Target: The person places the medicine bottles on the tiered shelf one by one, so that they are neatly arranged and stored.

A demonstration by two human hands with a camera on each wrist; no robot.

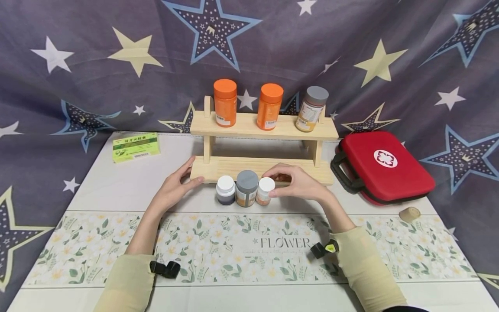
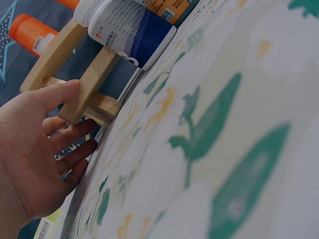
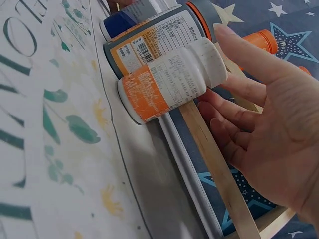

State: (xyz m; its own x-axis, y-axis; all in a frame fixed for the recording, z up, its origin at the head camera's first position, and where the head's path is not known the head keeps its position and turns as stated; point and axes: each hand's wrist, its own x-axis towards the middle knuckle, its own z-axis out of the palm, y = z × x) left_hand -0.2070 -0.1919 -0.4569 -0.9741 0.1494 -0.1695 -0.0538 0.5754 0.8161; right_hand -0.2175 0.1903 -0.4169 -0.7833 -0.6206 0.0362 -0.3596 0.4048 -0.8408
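In the head view my left hand (image 1: 173, 187) rests at the left end of the two-tier wooden rack (image 1: 230, 164), thumb against the lower board. Its other fingers look loosely spread beside the board in the left wrist view. My right hand (image 1: 298, 182) holds a small white-capped pill bottle (image 3: 172, 82) with an orange-and-white label, thumb and fingers about its cap. Left of it stand a wider grey-capped bottle (image 1: 247, 187) and a white bottle with a dark blue lower part (image 1: 226, 190). All three form a row before the rack.
The rack's upper board carries two orange bottles (image 1: 225, 103) (image 1: 270, 107) and a grey-capped bottle (image 1: 311, 109). A green medicine box (image 1: 136, 147) lies left. To the right are a red first-aid case (image 1: 390, 167) and a small tan cylinder (image 1: 409, 214).
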